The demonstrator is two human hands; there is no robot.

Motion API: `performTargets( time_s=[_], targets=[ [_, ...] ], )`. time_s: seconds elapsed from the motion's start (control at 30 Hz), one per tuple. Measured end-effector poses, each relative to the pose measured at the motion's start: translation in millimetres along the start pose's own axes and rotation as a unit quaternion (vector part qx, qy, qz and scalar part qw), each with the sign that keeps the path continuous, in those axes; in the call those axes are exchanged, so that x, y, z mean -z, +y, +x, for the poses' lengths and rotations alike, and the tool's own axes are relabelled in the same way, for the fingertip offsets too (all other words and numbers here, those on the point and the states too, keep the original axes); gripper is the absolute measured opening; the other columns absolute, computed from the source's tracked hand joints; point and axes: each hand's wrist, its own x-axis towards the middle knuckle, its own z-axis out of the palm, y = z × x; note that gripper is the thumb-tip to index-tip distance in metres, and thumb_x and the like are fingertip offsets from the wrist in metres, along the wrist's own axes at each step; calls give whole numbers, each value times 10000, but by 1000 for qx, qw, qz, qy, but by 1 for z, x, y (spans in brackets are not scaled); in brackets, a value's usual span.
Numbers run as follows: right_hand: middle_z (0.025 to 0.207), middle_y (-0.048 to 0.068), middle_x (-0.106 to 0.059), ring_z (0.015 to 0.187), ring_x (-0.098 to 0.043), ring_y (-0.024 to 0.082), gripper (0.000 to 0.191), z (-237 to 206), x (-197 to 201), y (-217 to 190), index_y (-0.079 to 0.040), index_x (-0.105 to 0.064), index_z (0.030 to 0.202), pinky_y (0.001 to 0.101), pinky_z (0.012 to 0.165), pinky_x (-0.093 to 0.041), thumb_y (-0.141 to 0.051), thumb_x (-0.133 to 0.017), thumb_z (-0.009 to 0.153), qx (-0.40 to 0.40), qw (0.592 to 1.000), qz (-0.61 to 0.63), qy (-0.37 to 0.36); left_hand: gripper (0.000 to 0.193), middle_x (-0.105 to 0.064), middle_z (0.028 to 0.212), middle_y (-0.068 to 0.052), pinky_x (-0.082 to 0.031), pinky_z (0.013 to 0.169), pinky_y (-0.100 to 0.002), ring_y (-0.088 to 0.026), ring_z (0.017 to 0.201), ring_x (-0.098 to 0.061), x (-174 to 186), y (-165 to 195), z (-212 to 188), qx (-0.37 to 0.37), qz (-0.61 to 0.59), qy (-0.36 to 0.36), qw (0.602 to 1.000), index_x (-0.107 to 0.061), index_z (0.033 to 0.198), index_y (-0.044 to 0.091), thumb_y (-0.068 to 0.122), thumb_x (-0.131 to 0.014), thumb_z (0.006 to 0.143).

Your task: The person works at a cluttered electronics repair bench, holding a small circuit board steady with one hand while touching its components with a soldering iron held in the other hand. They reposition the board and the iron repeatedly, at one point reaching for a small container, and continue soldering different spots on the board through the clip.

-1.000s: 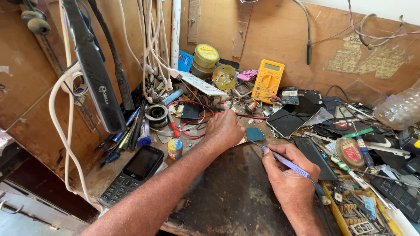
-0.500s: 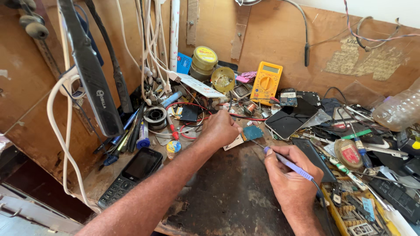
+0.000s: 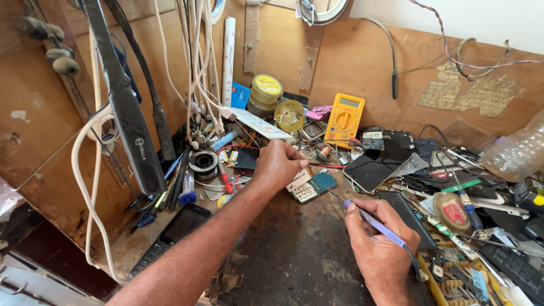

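Nearest the camera, a thin purple-handled soldering iron [image 3: 378,226] is gripped pen-fashion in the right hand [image 3: 378,249], the fingers pressed together around the handle and the dark tip angled up and left. The tip is seen just short of a small teal circuit board [image 3: 313,187], which lies flat on the worn dark bench top [image 3: 294,255]. The near left edge of that board is touched by the left hand [image 3: 277,165], whose fingers are curled down onto it; whether the board is pinched or only pressed cannot be told. To the left, a dark keypad phone [image 3: 173,235] is laid face up beside a solder spool [image 3: 203,162] and a cluster of pens. To the right of the board, a smartphone [image 3: 375,169] with a black screen is propped among loose parts and screwdrivers. Further back, a yellow multimeter [image 3: 343,119] is leaned against the wooden back panel, near a round yellow tin [image 3: 265,94]. White cables [image 3: 195,68] are hung down the panel.
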Motion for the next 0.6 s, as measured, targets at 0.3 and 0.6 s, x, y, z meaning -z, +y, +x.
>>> performTargets(
  time_s=[0.3, 0.6],
  targets=[
    [752, 26, -750, 658, -654, 28, 144, 2, -1, -2, 2, -759, 986, 208, 594, -532, -89, -772, 875, -15, 1000, -11, -4, 226, -760, 960, -193, -573, 868, -463, -340, 967, -740, -3, 11, 4, -57, 97, 23, 993, -792, 969, 60, 209, -835, 804],
    [744, 43, -753, 653, -645, 44, 149, 1, -2, 0, 8, -762, 982, 220, 596, -529, -93, -777, 873, -28, 1000, -7, -9, 231, -761, 964, -216, -568, 832, -474, -353, 924, -754, -2, 10, -2, -94, 90, 26, 991, -754, 1050, 15, 140, -772, 857]
  ],
)
